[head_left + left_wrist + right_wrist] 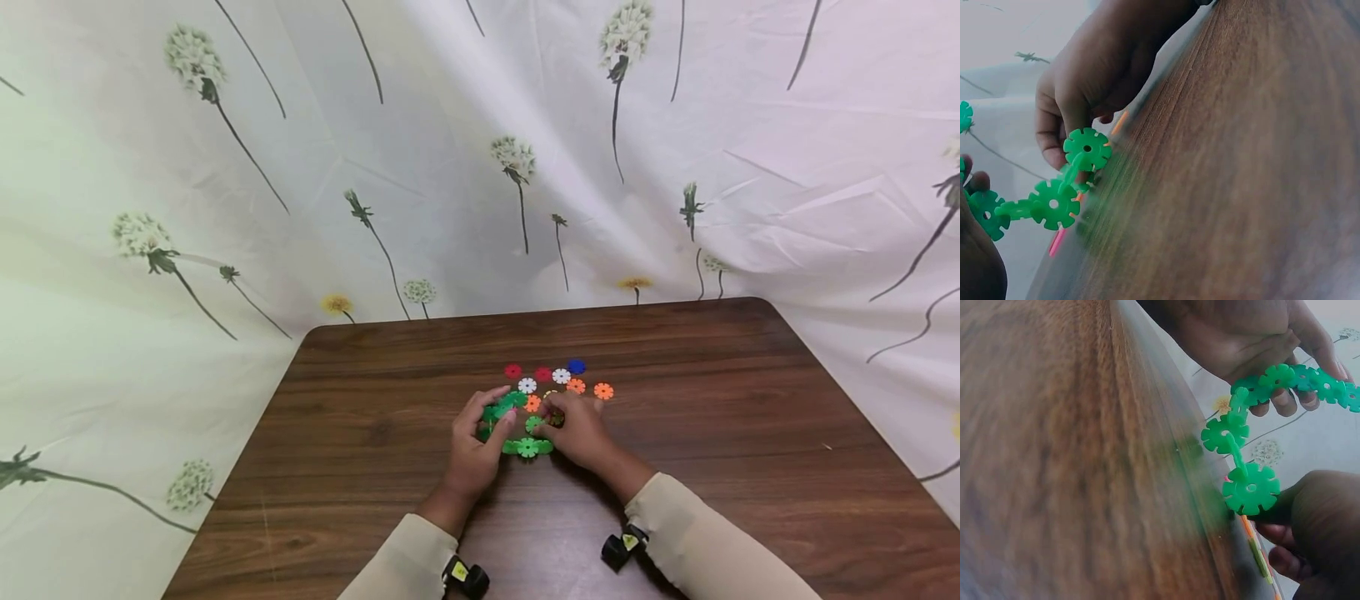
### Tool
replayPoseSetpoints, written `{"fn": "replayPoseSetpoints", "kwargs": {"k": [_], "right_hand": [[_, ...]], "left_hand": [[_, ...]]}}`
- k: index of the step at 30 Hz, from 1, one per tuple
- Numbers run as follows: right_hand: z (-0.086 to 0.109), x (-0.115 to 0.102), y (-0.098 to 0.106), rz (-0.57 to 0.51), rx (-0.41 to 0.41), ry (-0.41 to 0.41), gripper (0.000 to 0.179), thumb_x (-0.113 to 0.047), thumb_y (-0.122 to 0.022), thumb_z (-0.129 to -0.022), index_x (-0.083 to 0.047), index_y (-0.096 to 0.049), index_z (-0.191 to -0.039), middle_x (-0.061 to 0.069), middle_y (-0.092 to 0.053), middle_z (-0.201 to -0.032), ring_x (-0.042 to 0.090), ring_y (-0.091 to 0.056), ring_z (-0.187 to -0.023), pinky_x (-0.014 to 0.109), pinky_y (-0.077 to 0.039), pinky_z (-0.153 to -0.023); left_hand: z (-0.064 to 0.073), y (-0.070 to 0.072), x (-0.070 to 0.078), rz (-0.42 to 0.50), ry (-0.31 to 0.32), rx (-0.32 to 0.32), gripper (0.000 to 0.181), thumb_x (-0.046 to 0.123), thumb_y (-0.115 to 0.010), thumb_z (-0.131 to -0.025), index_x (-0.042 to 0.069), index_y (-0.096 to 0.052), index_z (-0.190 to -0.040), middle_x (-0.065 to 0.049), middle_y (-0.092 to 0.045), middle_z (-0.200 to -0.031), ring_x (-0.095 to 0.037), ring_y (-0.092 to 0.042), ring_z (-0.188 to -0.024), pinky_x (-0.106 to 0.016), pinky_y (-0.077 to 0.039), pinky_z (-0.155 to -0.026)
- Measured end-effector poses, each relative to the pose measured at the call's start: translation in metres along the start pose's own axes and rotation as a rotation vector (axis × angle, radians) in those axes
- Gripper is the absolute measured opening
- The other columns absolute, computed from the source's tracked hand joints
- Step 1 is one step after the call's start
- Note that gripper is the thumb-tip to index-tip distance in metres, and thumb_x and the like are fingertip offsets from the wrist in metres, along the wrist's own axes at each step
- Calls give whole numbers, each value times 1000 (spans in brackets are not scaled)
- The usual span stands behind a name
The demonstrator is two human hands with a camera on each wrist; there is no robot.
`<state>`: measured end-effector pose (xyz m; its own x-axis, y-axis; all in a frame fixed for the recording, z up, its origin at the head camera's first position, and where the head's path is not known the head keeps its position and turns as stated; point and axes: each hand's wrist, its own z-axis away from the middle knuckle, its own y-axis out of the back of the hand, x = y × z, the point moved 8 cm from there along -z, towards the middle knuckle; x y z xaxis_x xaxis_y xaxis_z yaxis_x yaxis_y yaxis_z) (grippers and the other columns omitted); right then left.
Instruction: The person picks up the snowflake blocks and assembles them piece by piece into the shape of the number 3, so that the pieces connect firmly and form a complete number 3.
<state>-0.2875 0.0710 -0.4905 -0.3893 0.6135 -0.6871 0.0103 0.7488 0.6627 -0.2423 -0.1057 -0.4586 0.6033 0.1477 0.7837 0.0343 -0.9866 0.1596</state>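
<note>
A chain of green notched plastic discs (527, 448), slotted edge to edge, curves between the two hands. My left hand (476, 437) holds the chain's left stretch between thumb and fingers; the right wrist view shows its darker green discs (1277, 376) lying along the fingers. With thumb and fingertips, my right hand (583, 429) pinches the chain's other end at a green disc (1087, 149). That end hangs just above the tabletop. Part of the right hand's grip is hidden behind the disc (1251, 488) in the right wrist view.
Beyond the hands, loose notched discs lie flat on the brown wooden table (712, 400): red (513, 371), white (527, 385), blue (576, 367) and orange (603, 391). A yellowish disc is partly covered by the right hand. Behind the table hangs a flower-printed cloth (450, 192).
</note>
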Motion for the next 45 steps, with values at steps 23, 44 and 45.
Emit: {"fn": "replayPoseSetpoints", "kwargs": {"k": [23,44,45], "right_hand": [[1,-14,16,-394,30,30,35,-6,-80,-97,1,-76,-131,11,-73,-98,12,-56,-83,24,-46,-67],[9,-38,24,-627,-28,52,31,-11,-61,-112,5,-65,-138,22,-68,-110,20,-63,-92,31,-57,-79],[10,-38,24,-629,-27,54,31,-12,-61,-112,4,-65,-137,22,-69,-112,18,-64,-94,30,-57,-81]], "left_hand": [[-1,1,5,-26,-129,17,42,-10,-65,-102,-5,-65,-143,-18,-72,-115,-7,-61,-104,-20,-53,-87],[1,-4,8,-42,-80,-34,46,-4,-61,-107,-1,-60,-153,-20,-65,-113,-10,-56,-98,-21,-50,-82],[1,-4,8,-45,-88,-31,45,-4,-61,-107,-1,-61,-152,-20,-66,-113,-10,-56,-98,-21,-50,-82]]}}
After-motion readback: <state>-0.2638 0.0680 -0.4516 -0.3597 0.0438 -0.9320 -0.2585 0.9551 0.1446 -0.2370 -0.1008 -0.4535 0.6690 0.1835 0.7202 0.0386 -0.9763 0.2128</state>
